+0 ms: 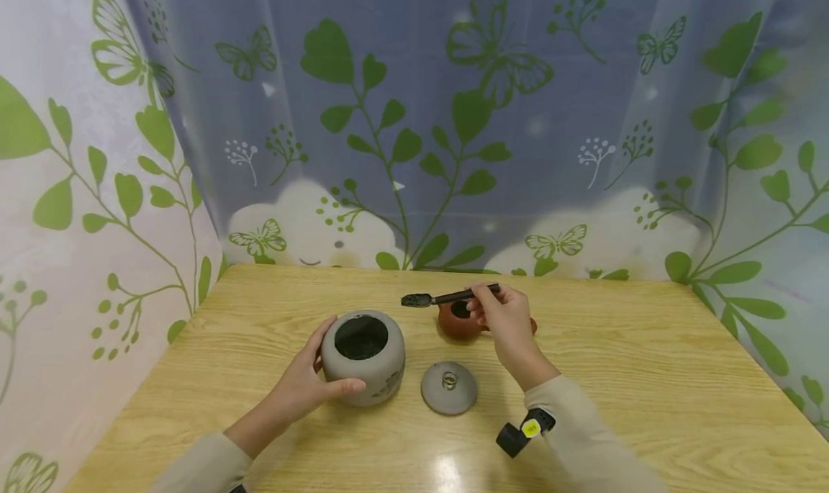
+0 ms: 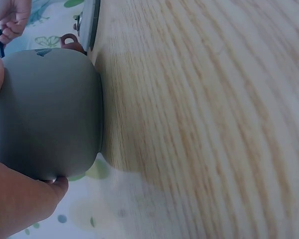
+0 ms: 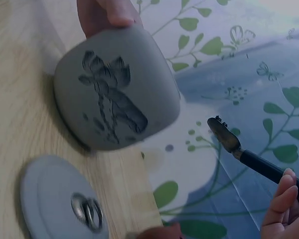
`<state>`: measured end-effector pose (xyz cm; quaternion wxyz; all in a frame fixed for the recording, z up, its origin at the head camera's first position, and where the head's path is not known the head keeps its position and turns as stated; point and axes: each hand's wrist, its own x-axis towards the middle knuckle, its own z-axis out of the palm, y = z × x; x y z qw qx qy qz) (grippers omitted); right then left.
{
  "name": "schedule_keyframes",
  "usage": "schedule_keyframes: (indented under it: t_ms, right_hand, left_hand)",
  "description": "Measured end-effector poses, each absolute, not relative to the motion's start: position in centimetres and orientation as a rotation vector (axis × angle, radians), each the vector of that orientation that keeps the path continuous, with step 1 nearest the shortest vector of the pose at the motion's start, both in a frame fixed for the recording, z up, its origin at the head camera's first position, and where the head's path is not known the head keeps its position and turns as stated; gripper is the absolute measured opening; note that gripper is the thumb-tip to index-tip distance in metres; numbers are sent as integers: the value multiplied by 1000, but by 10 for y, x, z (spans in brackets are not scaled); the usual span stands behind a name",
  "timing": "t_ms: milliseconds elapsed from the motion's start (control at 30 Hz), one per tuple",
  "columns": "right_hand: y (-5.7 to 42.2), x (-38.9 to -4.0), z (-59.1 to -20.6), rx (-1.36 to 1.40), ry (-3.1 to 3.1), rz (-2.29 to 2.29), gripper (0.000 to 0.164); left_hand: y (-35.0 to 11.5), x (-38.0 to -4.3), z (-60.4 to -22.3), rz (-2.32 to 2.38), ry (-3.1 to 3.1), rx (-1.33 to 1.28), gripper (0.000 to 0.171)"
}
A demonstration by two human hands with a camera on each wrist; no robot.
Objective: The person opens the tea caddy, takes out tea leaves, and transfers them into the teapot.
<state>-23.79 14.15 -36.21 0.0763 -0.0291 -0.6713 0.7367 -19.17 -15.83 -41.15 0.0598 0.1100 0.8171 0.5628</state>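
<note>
A round grey jar [image 1: 360, 375] stands uncovered on the table, dark inside, with a plant design on its side in the right wrist view. My left hand [image 1: 299, 388] grips it from the left, thumb across the front and fingers around the back. Between its thumb and fingers my right hand [image 1: 510, 327] pinches the dark handle of a tea scoop [image 3: 261, 164]. Dark bits that look like tea leaves [image 1: 414, 299] lie on the scoop's head, raised between the jar and a small reddish-brown teapot [image 1: 457, 327]. The teapot is lidless on top and partly hidden behind my right hand.
The grey jar lid [image 1: 450, 401] with a metal ring knob lies on the wooden table [image 1: 615, 378], right of the jar and in front of the teapot. A patterned curtain [image 1: 414, 212] hangs behind the table's far edge and along both sides.
</note>
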Motion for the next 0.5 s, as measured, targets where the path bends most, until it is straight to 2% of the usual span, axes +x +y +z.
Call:
schedule_keyframes:
  t_ms: [500]
  right_hand:
    - [197, -246, -372, -158, -2043, 2056, 27]
  left_hand:
    - [-159, -193, -414, 1718, 2446, 328, 109]
